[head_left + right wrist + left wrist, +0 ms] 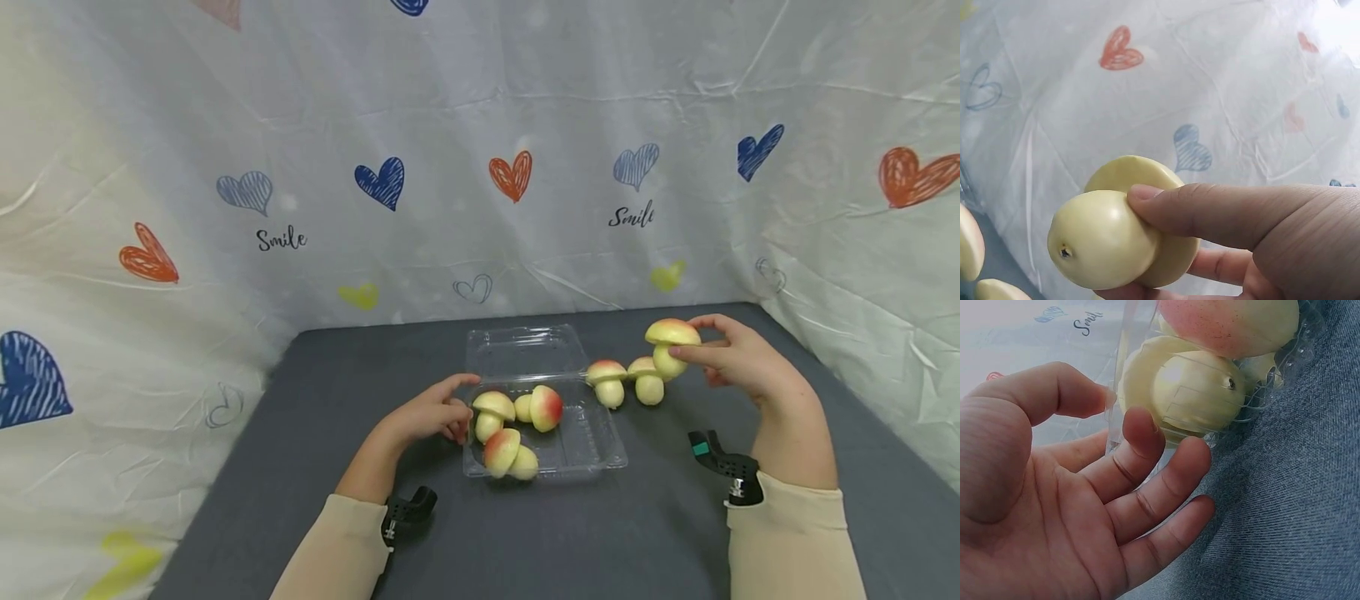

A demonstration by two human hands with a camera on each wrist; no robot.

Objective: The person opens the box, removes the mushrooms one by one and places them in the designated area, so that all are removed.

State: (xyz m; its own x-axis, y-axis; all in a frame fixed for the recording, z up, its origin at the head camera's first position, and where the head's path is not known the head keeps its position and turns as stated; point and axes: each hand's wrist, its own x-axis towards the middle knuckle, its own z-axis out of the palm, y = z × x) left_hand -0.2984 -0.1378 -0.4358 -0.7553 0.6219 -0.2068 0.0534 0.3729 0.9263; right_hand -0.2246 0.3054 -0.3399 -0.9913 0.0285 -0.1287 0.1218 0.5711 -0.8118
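My right hand [731, 354] pinches a toy mushroom [1104, 237] between thumb and fingers, its stem toward the right wrist camera. In the head view, this mushroom is raised just over two others, a near one [648, 382] and one beside the box [607, 383]. At the left side of a clear plastic box [592, 437], my left hand [431, 411] pinches the rim with thumb and index finger; the other fingers are loosely bent. Inside the box lie three yellow mushrooms with reddish caps: one at the left [491, 417], one behind [542, 408] and one in front [510, 455].
The box's clear lid [525, 350] lies folded back toward the rear. Everything stands on a dark grey cloth-covered table [360, 358]. A white curtain [450, 100] printed with hearts hangs behind and at both sides. Each wrist wears a black strap, such as the right one [723, 462].
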